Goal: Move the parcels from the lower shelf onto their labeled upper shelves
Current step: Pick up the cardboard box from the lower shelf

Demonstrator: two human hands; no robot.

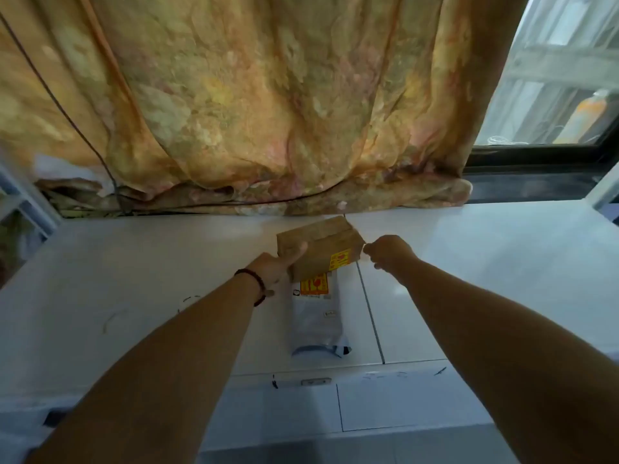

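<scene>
A brown cardboard parcel (320, 249) with a yellow and red sticker is held over the white top shelf (134, 283). My left hand (279, 266) grips its left end, thumb on top. My right hand (385, 251) pinches its right edge. Under the box lies a grey plastic mailer (316, 321) with a yellow and red label, flat on the shelf and partly covered by the box.
A patterned orange curtain (268, 105) hangs behind the shelf, its hem bunched on the back edge, with a black cable (110, 177) running down it. A window (552, 78) is at the right. Small labels (315, 381) sit on the shelf's front edge.
</scene>
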